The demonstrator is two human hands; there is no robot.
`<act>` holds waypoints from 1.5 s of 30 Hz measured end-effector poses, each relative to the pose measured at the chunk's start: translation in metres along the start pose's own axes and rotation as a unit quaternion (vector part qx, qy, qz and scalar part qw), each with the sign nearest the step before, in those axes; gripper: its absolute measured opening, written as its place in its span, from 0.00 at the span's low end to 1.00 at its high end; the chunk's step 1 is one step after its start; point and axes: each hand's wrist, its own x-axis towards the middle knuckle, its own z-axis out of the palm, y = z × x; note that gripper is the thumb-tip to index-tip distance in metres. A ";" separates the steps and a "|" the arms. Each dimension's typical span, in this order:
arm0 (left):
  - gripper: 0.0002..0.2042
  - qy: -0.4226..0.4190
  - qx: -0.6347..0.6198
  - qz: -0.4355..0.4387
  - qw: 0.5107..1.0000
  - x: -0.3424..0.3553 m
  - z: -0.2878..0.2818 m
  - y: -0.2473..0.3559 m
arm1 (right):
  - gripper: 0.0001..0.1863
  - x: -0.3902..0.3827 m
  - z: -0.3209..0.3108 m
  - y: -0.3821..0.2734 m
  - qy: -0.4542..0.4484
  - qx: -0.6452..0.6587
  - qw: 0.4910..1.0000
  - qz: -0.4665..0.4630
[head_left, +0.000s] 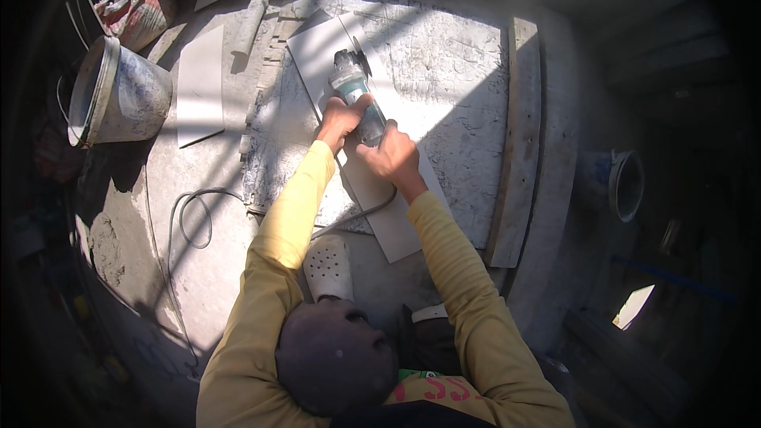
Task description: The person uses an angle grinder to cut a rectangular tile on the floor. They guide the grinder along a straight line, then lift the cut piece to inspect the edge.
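An angle grinder (pixel 347 78), teal and grey with a dark head, is held in both my hands above a long pale tile (pixel 396 226). My left hand (pixel 339 120) is wrapped round its body near the head. Farther back, my right hand (pixel 394 160) grips the rear end of the tool. The cutting disc (pixel 361 57) stands on edge at the tile's far part, along a line running lengthwise; whether it touches is too small to tell. From the rear of the grinder a dark cord (pixel 372 210) curves down to the left.
A whitish worn board (pixel 452 182) lies under the tile. Wooden planks (pixel 519 143) run along its right side. To the left are a tile offcut (pixel 202 83), a tipped bucket (pixel 135 95) and a sack (pixel 135 12). Another bucket (pixel 626 185) sits in shade. My white clog (pixel 326 265) is near the tile.
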 end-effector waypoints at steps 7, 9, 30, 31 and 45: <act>0.30 -0.009 -0.026 -0.005 1.000 0.029 -0.003 -0.010 | 0.35 0.017 0.002 -0.007 -0.009 -0.057 0.998 0.020; 0.30 -0.002 -0.029 -0.011 1.000 0.036 -0.003 -0.009 | 0.35 0.022 0.001 -0.008 -0.015 -0.055 0.998 0.022; 0.31 0.014 0.021 0.003 1.000 -0.014 0.006 -0.003 | 0.35 -0.008 -0.002 0.006 -0.014 -0.018 0.999 0.027; 0.30 0.010 0.022 0.004 1.000 -0.018 0.006 -0.001 | 0.35 -0.009 0.000 0.008 -0.010 -0.019 0.999 0.027; 0.30 0.014 0.057 0.020 0.998 -0.027 0.007 -0.001 | 0.32 -0.019 0.001 0.013 0.010 0.011 1.000 0.007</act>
